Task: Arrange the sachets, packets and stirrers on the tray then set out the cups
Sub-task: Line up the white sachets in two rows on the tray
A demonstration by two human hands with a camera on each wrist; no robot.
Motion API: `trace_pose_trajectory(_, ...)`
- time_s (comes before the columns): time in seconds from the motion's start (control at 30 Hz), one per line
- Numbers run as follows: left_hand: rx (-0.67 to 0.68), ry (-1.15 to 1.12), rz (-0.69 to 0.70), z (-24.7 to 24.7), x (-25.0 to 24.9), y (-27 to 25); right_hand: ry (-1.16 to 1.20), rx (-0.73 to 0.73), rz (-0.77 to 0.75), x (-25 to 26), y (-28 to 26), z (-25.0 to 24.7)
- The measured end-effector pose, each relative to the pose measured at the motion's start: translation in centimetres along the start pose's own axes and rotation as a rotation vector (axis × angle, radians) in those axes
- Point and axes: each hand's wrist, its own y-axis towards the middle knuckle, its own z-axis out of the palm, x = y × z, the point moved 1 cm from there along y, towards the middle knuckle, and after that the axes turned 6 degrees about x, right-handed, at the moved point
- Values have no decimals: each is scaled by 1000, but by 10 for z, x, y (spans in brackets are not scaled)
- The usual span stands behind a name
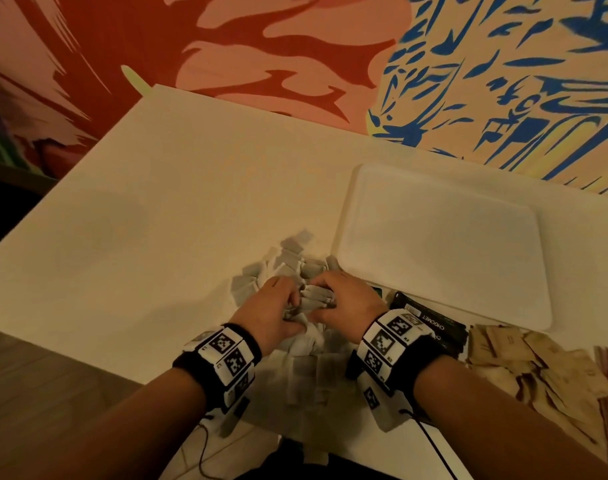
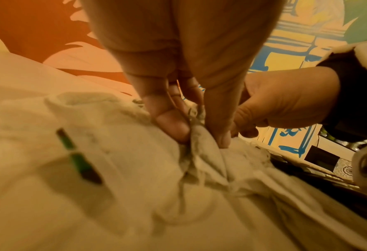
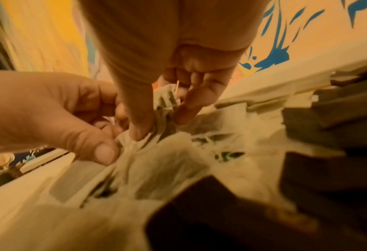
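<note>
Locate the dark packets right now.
In the head view the dark packets lie on the table just right of the right hand, against the near edge of the white tray, with the brown sachets to their right.

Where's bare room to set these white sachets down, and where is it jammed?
The tray is bare all over. The table left of and beyond the white sachets is bare too. It is crowded at the near edge: both hands, left hand and right hand, dark packets, brown sachets.
</note>
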Motion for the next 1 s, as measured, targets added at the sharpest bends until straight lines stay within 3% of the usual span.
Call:
trace_pose_trajectory(0.17,-16,-76,-10,-6,1,0,241,-26,54,-6,-6,-15)
trace_pose_trajectory(0.27,-16,-212,-98,-18,-8,2,315,-62,28,-8,-9,-32)
trace_pose_trajectory(0.37,143,-440,-306,-28,-19,5,382,-145,-9,-6,-12,-47)
trace_pose_trajectory(0.5,352,-619,-384,-30,-26,12,430,-232,-84,0,-11,-55)
trace_pose_trajectory(0.63,432,-908,-424,-30,-31,21,157,-295,-263,2,-8,-49)
trace_pose_trajectory(0.73,489,-1121,-419,-30,-30,28,-35,-264,-445,-1,-10,-42)
trace_pose_trajectory(0.87,373,-1227,-335,-33,-31,36,-203,-177,-646,-10,-13,-38)
trace_pose_trajectory(1.0,251,-1108,-242,-32,-27,44,-81,-154,-644,-15,-18,-46)
